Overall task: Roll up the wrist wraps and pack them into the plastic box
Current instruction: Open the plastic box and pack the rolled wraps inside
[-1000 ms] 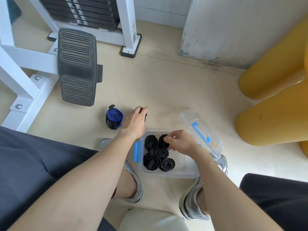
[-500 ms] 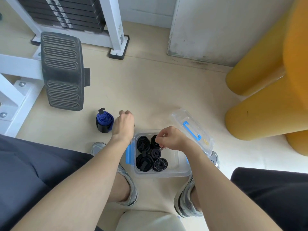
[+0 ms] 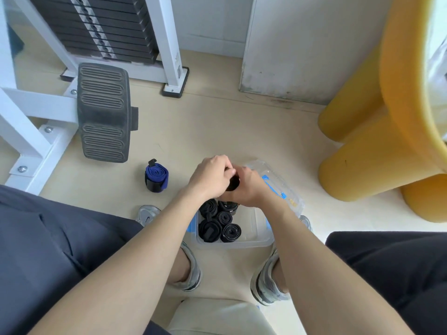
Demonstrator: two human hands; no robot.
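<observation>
A clear plastic box [image 3: 256, 234] with blue clips stands on the floor between my feet. Several rolled black wrist wraps [image 3: 219, 223] fill its left half. Just above the box's far edge, my left hand [image 3: 211, 174] and my right hand [image 3: 246, 187] meet around one black rolled wrap [image 3: 232, 183], which shows only between the fingers. A blue rolled wrap with a black strap [image 3: 156, 175] lies on the floor to the left of my hands. The clear lid [image 3: 278, 184] with a blue handle leans against the box's right far side.
A white weight machine frame [image 3: 36, 110] with a black footplate [image 3: 104, 112] stands at the left, its weight stack [image 3: 101, 27] behind. Yellow cylindrical legs of a piece of furniture [image 3: 367, 160] stand at the right. My shoes [image 3: 266, 284] flank the box.
My left hand lifted a black wrap off the floor and moved right above the box. My right hand rose out of the box and joined it on the wrap.
</observation>
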